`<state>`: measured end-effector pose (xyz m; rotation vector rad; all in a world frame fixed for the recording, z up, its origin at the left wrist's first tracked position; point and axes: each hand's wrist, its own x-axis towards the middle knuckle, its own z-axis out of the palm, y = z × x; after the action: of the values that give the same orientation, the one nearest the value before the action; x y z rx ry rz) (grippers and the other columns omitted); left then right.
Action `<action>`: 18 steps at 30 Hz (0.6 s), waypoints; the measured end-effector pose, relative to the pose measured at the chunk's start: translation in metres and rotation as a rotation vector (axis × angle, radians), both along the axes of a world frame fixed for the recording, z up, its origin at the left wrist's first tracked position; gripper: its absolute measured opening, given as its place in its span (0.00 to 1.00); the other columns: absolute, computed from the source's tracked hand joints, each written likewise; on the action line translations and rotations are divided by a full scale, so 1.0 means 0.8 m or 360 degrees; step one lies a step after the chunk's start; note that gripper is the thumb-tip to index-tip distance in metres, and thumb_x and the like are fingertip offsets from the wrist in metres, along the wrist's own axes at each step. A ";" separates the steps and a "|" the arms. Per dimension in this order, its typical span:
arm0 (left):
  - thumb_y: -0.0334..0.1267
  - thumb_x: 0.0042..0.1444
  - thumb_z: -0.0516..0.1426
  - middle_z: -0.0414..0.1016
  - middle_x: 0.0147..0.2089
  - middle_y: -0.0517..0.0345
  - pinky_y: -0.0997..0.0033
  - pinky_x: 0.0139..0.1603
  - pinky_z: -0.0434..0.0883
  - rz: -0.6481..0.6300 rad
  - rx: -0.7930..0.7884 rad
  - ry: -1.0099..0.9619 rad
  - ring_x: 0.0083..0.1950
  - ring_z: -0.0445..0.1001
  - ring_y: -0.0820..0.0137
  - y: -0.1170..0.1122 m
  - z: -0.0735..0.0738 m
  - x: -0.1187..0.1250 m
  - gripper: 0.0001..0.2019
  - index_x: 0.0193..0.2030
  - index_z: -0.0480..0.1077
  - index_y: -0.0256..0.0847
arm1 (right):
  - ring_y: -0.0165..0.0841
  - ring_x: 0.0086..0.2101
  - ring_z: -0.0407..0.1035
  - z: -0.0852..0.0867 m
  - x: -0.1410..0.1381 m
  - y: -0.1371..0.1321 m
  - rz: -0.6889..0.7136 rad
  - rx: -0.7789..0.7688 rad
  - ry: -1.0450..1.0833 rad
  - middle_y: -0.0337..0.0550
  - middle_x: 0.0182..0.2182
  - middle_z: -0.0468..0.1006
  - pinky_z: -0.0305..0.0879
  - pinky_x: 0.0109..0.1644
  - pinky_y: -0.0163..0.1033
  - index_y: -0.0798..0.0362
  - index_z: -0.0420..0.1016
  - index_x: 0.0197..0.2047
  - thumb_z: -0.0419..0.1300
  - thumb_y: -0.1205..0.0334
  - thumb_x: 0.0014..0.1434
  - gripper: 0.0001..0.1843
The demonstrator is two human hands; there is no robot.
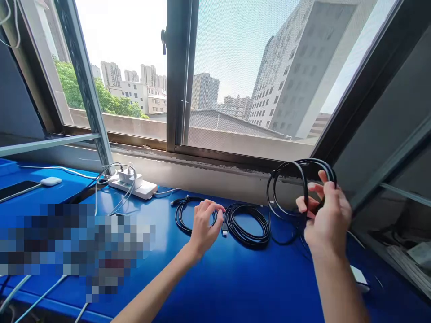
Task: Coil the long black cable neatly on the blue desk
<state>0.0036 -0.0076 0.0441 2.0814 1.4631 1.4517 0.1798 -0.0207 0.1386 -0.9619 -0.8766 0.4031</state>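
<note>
Wide window (pixel 235 80) across the back, buildings beyond. Below it, blue bench (pixel 235 278) running the full width, glossy and reflecting light.

On the bench, left of centre: white power strip (pixel 133 185) with plugs and pale leads trailing off it. Further left, a dark phone (pixel 15 189) lying flat beside a small white case (pixel 50 181).

Mid-bench: thick black cable coil (pixel 247 224) lying flat, connector end poking out at its left edge. Just left of it, thinner black coil (pixel 188 215), also flat, partly covered.

Raised off the bench at the right, against the window frame: looped black cable (pixel 296 184), several turns held upright, loose tail dropping down to the bench surface.

Right hand (pixel 328 220) closed around that raised loop, thumb and fingers pinching the turns together at the lower right of the circle. Left hand (pixel 205 224) open, fingers spread and curved, resting on the thinner coil, gripping nothing firmly.

For a tidy coil, probably best to keep the pinch at one fixed spot, gather the hanging tail in turns matching the existing loop, avoid twisting against the cable's natural lay, and keep the tail from snagging the flat coil just beside it.
</note>
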 end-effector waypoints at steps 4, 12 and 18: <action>0.52 0.59 0.39 0.70 0.31 0.54 0.68 0.41 0.63 -0.0627 -0.0283 -0.0532 0.36 0.66 0.69 -0.020 0.078 0.014 0.27 0.27 0.71 0.38 | 0.24 0.17 0.63 0.034 -0.037 -0.008 0.0369 -0.0003 -0.0157 0.35 0.27 0.70 0.54 0.17 0.30 0.53 0.71 0.38 0.61 0.41 0.40 0.27; 0.51 0.55 0.52 0.62 0.24 0.63 0.77 0.25 0.56 -0.0942 -0.0525 -0.0518 0.27 0.59 0.77 -0.048 0.152 -0.010 0.18 0.25 0.62 0.37 | 0.31 0.25 0.67 0.033 -0.084 0.002 0.0100 0.0003 -0.0529 0.43 0.28 0.74 0.62 0.28 0.35 0.54 0.76 0.39 0.52 0.35 0.51 0.31; 0.52 0.53 0.54 0.62 0.24 0.66 0.81 0.22 0.58 -0.1284 -0.0666 -0.0999 0.21 0.59 0.81 -0.025 0.157 -0.023 0.17 0.31 0.60 0.38 | 0.32 0.26 0.68 0.035 -0.100 0.006 0.0190 -0.0012 -0.0866 0.47 0.34 0.77 0.63 0.28 0.36 0.54 0.78 0.40 0.46 0.38 0.57 0.31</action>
<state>-0.0147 -0.0280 0.1694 1.4657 0.5129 1.1537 0.0997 -0.0158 0.1665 -1.0474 -1.4309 0.2459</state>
